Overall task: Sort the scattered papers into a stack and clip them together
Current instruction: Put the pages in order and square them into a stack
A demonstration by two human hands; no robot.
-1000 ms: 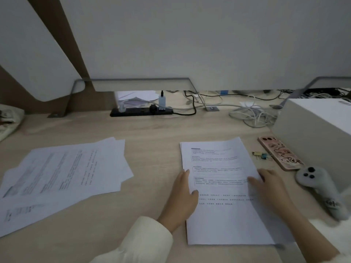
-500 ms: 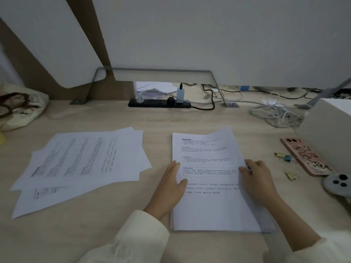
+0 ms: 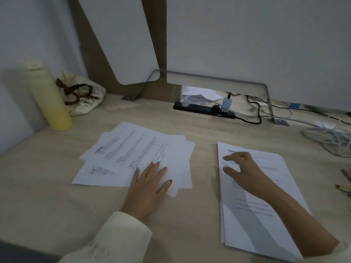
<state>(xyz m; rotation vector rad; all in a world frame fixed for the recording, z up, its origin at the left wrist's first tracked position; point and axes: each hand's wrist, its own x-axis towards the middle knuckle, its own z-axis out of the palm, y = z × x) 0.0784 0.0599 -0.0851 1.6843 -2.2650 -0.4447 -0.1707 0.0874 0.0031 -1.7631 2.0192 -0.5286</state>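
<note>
Gathering: my left hand [image 3: 150, 184] flat on sheets [image 3: 133, 149], fingers apart; right hand [image 3: 241, 168] — fingers seemingly slack, apart — over stack [image 3: 269, 164]. Next: slide sheets across.

Left hand [image 3: 150, 185] flat, fingers straight, on scattered papers [image 3: 133, 154], mid-left of surface [image 3: 57, 186]. Right hand [image 3: 241, 168] over far end of squared stack [image 3: 288, 173] near right edge, fingers loosely bent, contact unclear. Yellow bottle [image 3: 49, 95] and cloth bag [image 3: 83, 93] at far-left corner.

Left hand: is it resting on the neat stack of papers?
No, the left hand lies flat on the scattered sheets, while the neat stack lies apart to its right.
</note>
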